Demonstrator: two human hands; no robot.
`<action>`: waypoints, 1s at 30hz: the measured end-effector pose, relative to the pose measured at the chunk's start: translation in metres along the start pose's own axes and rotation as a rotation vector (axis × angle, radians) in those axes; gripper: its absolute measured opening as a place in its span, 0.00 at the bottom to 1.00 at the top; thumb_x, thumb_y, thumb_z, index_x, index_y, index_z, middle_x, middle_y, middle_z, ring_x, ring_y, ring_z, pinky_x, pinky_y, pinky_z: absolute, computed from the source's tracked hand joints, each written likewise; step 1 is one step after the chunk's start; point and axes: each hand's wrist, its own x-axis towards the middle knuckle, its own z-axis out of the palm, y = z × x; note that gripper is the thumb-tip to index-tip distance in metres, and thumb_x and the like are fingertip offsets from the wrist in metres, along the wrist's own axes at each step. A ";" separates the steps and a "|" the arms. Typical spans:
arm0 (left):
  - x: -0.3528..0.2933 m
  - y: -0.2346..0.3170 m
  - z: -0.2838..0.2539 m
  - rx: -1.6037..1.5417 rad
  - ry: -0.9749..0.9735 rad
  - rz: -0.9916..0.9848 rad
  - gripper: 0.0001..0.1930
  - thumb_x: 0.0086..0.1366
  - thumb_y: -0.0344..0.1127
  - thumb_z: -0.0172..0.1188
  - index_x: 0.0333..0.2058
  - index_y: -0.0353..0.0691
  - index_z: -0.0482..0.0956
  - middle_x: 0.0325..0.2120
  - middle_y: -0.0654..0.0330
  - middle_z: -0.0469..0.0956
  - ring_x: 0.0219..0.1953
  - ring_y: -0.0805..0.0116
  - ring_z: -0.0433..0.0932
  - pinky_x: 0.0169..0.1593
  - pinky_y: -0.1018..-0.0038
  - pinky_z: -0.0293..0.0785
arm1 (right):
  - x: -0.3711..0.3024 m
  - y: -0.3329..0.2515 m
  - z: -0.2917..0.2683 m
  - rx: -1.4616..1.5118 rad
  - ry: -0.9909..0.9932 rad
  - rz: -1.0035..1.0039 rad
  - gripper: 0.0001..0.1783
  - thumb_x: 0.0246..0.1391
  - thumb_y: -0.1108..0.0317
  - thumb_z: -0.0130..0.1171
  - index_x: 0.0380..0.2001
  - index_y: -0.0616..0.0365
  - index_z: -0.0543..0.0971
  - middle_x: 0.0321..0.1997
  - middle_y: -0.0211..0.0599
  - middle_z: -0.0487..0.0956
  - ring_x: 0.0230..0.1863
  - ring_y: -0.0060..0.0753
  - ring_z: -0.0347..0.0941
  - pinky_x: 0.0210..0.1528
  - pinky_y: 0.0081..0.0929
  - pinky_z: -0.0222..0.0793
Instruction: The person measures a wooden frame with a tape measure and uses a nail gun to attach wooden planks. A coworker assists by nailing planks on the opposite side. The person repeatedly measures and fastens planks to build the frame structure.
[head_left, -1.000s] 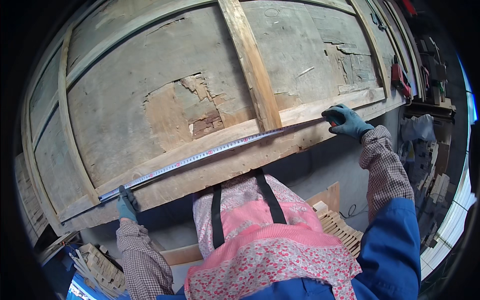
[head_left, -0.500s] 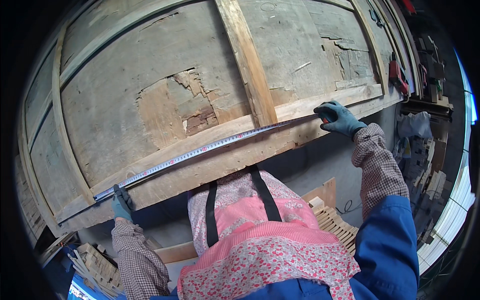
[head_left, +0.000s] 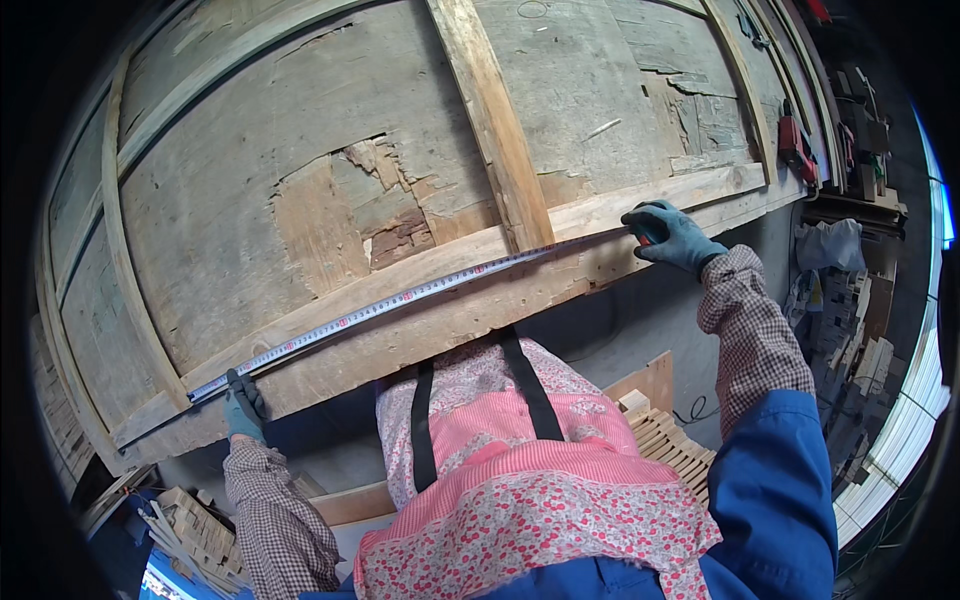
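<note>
A tape measure's white blade (head_left: 370, 311) runs along the near wooden rail (head_left: 400, 343) of a large worn plywood tabletop. My left hand (head_left: 243, 406), in a blue-grey glove, pinches the blade near its left end, its fingers at the rail's front edge. On the right, my right hand (head_left: 678, 240), in a matching glove, is closed around the tape measure case (head_left: 645, 238), of which only a red and dark bit shows. Between the hands the blade passes the near end of an upright-running wooden batten (head_left: 493, 130).
Peeling plywood patches (head_left: 402, 238) mark the top. At the far right lies a red tool (head_left: 795, 150). Stacked wood offcuts (head_left: 850, 330) and a pale bag (head_left: 830, 245) stand beyond the right end. Slatted wood pieces (head_left: 668, 450) sit below, and more offcuts (head_left: 195, 530) lie lower left.
My right hand has shifted slightly left with the tape measure case. The left hand stays at the blade's left end.
</note>
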 end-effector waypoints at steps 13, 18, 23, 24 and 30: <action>-0.006 0.001 0.003 0.043 0.008 0.008 0.17 0.59 0.55 0.56 0.24 0.49 0.72 0.13 0.76 0.62 0.13 0.86 0.59 0.14 0.91 0.57 | 0.002 0.001 0.002 -0.048 0.002 -0.026 0.30 0.35 0.59 0.64 0.48 0.41 0.73 0.50 0.39 0.68 0.54 0.44 0.65 0.57 0.36 0.63; -0.010 0.003 0.005 0.052 -0.022 0.008 0.17 0.59 0.55 0.56 0.24 0.49 0.72 0.12 0.76 0.62 0.13 0.86 0.60 0.14 0.92 0.59 | 0.002 -0.003 0.003 -0.055 0.014 -0.029 0.30 0.35 0.59 0.64 0.49 0.40 0.73 0.50 0.40 0.69 0.52 0.45 0.67 0.56 0.35 0.64; -0.007 0.002 0.007 0.045 0.073 -0.007 0.17 0.60 0.54 0.56 0.26 0.47 0.73 0.12 0.75 0.61 0.12 0.84 0.58 0.15 0.88 0.55 | 0.005 -0.011 0.003 -0.049 -0.010 -0.009 0.31 0.35 0.58 0.64 0.50 0.39 0.73 0.50 0.40 0.69 0.52 0.45 0.67 0.55 0.35 0.64; -0.006 0.002 0.007 0.040 0.078 -0.011 0.17 0.60 0.54 0.56 0.26 0.46 0.73 0.12 0.75 0.62 0.13 0.84 0.58 0.15 0.88 0.56 | 0.006 -0.012 0.003 -0.069 -0.018 -0.002 0.31 0.35 0.57 0.64 0.50 0.39 0.73 0.50 0.40 0.69 0.52 0.45 0.67 0.55 0.35 0.64; -0.003 0.000 0.004 0.058 0.071 0.001 0.18 0.58 0.56 0.58 0.28 0.47 0.74 0.15 0.75 0.65 0.15 0.85 0.61 0.16 0.92 0.60 | 0.011 -0.017 0.001 -0.136 -0.050 0.043 0.31 0.36 0.56 0.63 0.50 0.38 0.73 0.50 0.40 0.69 0.52 0.43 0.67 0.55 0.34 0.65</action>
